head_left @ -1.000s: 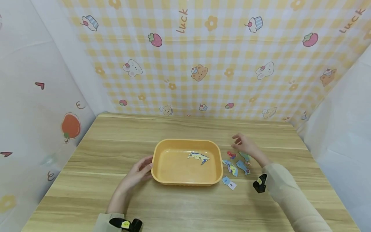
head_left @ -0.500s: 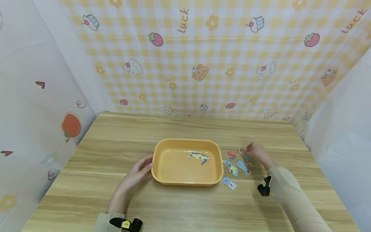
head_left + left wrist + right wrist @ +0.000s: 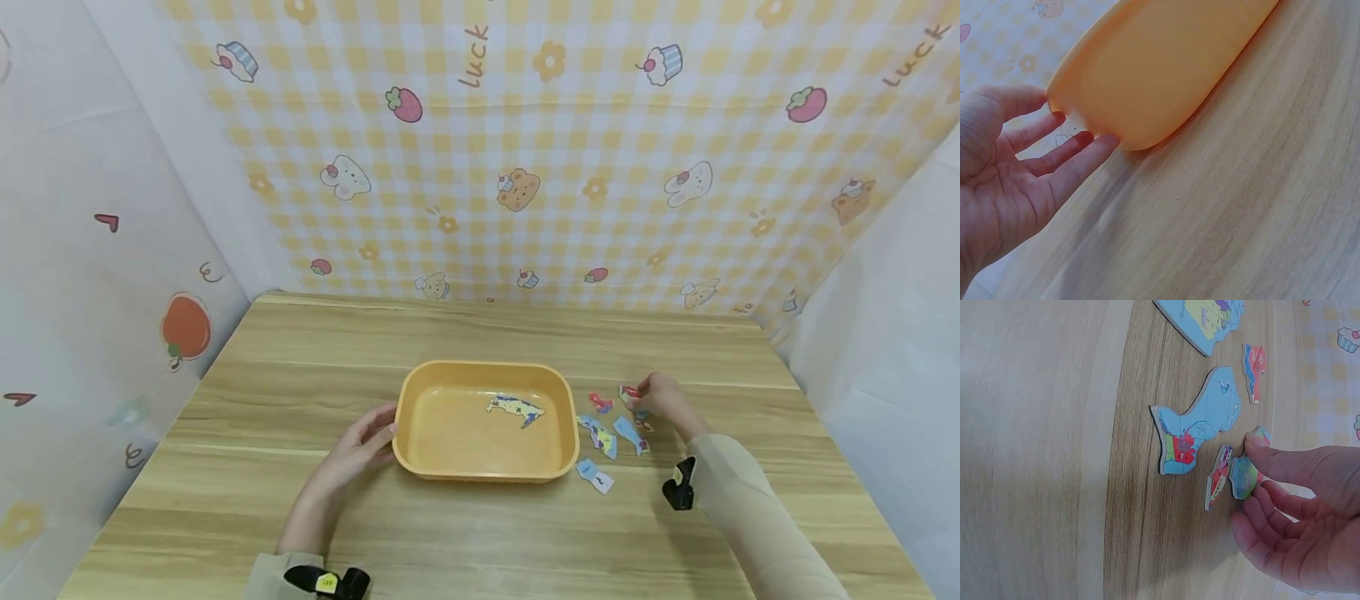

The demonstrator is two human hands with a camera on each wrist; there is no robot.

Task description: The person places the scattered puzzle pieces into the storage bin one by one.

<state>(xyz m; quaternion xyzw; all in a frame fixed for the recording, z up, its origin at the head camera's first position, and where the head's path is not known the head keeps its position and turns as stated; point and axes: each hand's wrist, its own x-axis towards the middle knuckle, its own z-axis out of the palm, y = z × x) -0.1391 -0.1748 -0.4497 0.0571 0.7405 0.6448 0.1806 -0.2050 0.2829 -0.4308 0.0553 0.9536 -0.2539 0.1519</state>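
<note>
In the head view my left hand (image 3: 366, 442) touches the left end of a yellow plastic tray (image 3: 487, 479). Its fairly straight fingertips rest on the outer wall, the thumb right at the rim. Inside the tray lies one yellow-and-blue map puzzle piece (image 3: 516, 408). To the right of it, my right hand (image 3: 667, 400) pinches a small green-and-red puzzle piece (image 3: 1245, 477) between thumb and fingers, low over the table. A small red-and-yellow piece (image 3: 1219, 478) lies right beside it, and a larger light-blue piece (image 3: 1210, 412) is close by.
More puzzle pieces lie near the tray's right side: a red one (image 3: 601, 403), a blue-and-yellow one (image 3: 598, 437) and a blue-and-white one (image 3: 596, 476). The wooden table (image 3: 480, 542) ends at a checked cloth (image 3: 450, 150) behind.
My right hand has moved right and down from above the pieces and taken hold of the green-and-red puzzle piece. The left hand and the tray have stayed in place.
</note>
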